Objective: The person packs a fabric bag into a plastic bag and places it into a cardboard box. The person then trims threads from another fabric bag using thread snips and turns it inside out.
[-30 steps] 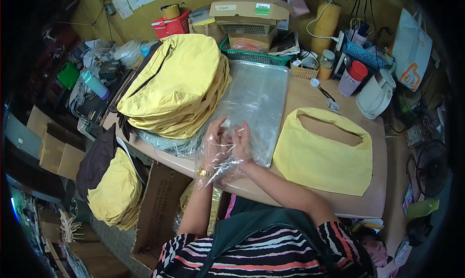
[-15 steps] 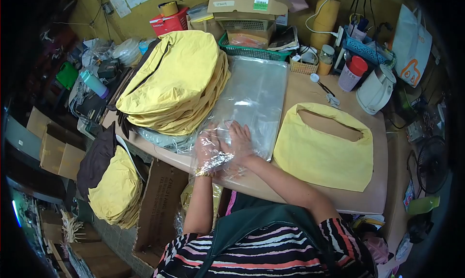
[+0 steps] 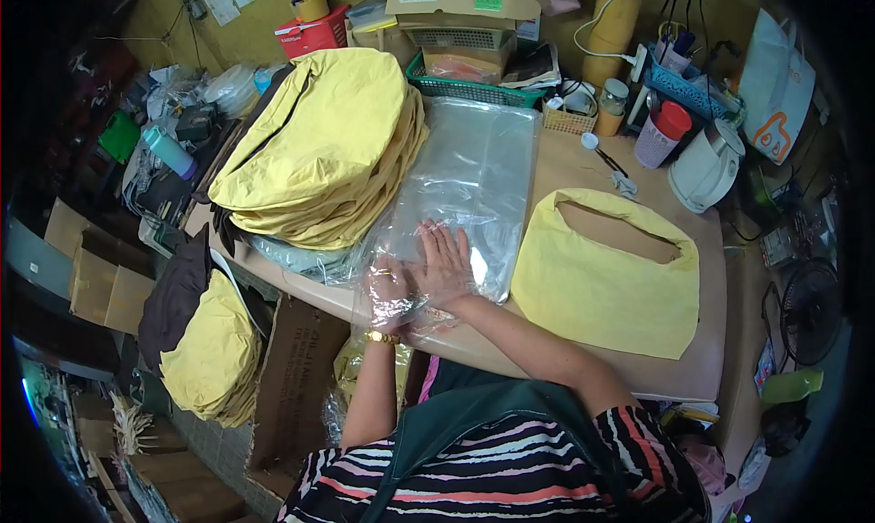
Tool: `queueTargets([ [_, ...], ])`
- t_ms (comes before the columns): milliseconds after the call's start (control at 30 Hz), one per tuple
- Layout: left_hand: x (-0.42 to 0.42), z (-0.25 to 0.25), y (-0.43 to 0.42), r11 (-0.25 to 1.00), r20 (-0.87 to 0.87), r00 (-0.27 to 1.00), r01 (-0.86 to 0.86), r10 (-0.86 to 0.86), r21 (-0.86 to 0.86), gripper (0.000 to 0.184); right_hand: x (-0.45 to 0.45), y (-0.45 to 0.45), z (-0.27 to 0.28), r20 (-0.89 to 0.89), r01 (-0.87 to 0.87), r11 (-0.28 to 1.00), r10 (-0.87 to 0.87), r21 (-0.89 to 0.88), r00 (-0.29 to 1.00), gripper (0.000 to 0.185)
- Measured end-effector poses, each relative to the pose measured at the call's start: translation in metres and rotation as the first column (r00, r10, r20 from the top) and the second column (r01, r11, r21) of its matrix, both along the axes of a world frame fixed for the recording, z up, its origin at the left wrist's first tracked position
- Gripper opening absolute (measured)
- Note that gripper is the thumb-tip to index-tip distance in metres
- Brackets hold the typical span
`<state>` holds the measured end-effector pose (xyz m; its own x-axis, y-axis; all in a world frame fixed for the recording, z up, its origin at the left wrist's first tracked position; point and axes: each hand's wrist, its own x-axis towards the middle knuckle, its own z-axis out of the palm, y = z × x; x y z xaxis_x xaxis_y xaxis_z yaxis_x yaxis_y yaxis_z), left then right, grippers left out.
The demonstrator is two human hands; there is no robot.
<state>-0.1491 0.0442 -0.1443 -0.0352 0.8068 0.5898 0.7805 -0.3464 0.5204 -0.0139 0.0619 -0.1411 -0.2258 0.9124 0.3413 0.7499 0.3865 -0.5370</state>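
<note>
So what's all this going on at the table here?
A person is handling loose, crinkled clear plastic at the table with both hands. The left hand shows through the plastic, while the right hand is spread beside it; whether that one is under the plastic is hard to tell. Flat clear plastic sheets lie just beyond. A yellow bag lies flat to the right, and a tall yellow pile stands to the left.

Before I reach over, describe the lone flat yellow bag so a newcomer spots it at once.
Find the tan table, then the clear plastic lying flat near its middle. Just right of that lies the flat yellow bag. Unlike the tall yellow stack left of the plastic, it lies alone, table showing through its handle loop.
</note>
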Motion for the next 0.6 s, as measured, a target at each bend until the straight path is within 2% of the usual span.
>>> queueTargets([
  [33, 0.003, 0.005, -0.002, 0.976, -0.276, 0.954, -0.059, 0.117, 0.209, 0.019, -0.001, -0.001, 0.006, 0.0, 0.006, 0.998, -0.006, -0.058, 1.0, 0.078],
  [67, 0.005, 0.01, -0.011, 0.999, -0.345, 0.938, -0.026, 0.011, -0.04, 0.019, -0.001, -0.002, 0.012, 0.0, 0.01, 0.993, -0.01, -0.116, 1.0, 0.078],
  [100, 0.009, 0.023, -0.019, 0.958, -0.385, 0.916, -0.008, -0.108, -0.287, 0.021, 0.0, -0.002, 0.016, -0.001, 0.008, 0.993, -0.009, -0.119, 1.0, 0.078],
  [133, 0.007, 0.025, -0.023, 0.933, -0.349, 0.913, 0.079, -0.209, -0.351, 0.021, 0.001, 0.0, 0.019, 0.04, 0.004, 0.987, 0.003, -0.159, 0.999, 0.08],
  [167, 0.007, 0.027, -0.035, 0.934, -0.351, 0.913, 0.08, -0.209, -0.348, 0.021, 0.002, 0.003, 0.022, 0.081, 0.002, 0.981, 0.014, -0.196, 0.997, 0.081],
  [200, 0.009, 0.037, -0.052, 0.958, -0.357, 0.899, 0.183, -0.254, -0.219, 0.022, 0.003, 0.01, 0.02, 0.081, 0.005, 0.982, 0.01, -0.189, 0.997, 0.081],
  [233, 0.012, 0.048, -0.064, 0.954, -0.371, 0.88, 0.287, -0.298, -0.086, 0.024, 0.004, 0.019, 0.013, 0.176, 0.006, 0.983, 0.027, -0.182, 0.984, 0.081],
  [267, 0.016, 0.06, -0.074, 0.952, -0.372, 0.877, 0.293, -0.305, -0.088, 0.024, 0.005, 0.022, 0.008, 0.267, 0.007, 0.983, 0.043, -0.184, 0.963, 0.081],
  [300, 0.02, 0.071, -0.087, 0.92, -0.234, 0.929, 0.197, -0.285, -0.338, 0.025, 0.003, 0.021, 0.012, 0.267, 0.008, 0.982, 0.044, -0.191, 0.963, 0.081],
  [333, 0.023, 0.076, -0.095, 0.812, -0.107, 0.97, 0.119, -0.217, -0.572, 0.026, -0.003, 0.02, 0.017, 0.303, 0.039, 0.981, 0.021, -0.191, 0.953, 0.083],
  [400, 0.015, 0.069, -0.096, 0.795, -0.091, 0.969, 0.132, -0.229, -0.593, 0.029, -0.008, 0.008, 0.038, 0.331, 0.069, 0.981, -0.005, -0.182, 0.944, 0.085],
  [433, 0.009, 0.067, -0.094, 0.779, -0.07, 0.968, 0.149, -0.24, -0.609, 0.031, -0.009, -0.007, 0.061, 0.402, 0.021, 0.967, 0.086, -0.256, 0.912, 0.089],
  [467, 0.005, 0.066, -0.096, 0.755, 0.002, 0.984, 0.139, -0.18, -0.641, 0.035, -0.009, -0.014, 0.074, 0.467, -0.02, 0.944, 0.181, -0.329, 0.865, 0.092],
  [500, 0.002, 0.074, -0.097, 0.755, 0.004, 0.985, 0.137, -0.175, -0.642, 0.035, -0.009, -0.012, 0.068, 0.469, -0.024, 0.944, 0.185, -0.329, 0.864, 0.092],
  [567, -0.005, 0.111, -0.102, 0.722, -0.002, 0.961, 0.207, -0.277, -0.66, 0.038, -0.006, -0.007, 0.048, 0.463, -0.021, 0.948, 0.175, -0.319, 0.869, 0.098],
  [600, -0.009, 0.131, -0.106, 0.681, 0.045, 0.954, 0.243, -0.295, -0.691, 0.036, 0.001, -0.003, 0.055, 0.363, -0.026, 0.947, 0.148, -0.321, 0.92, 0.102],
])
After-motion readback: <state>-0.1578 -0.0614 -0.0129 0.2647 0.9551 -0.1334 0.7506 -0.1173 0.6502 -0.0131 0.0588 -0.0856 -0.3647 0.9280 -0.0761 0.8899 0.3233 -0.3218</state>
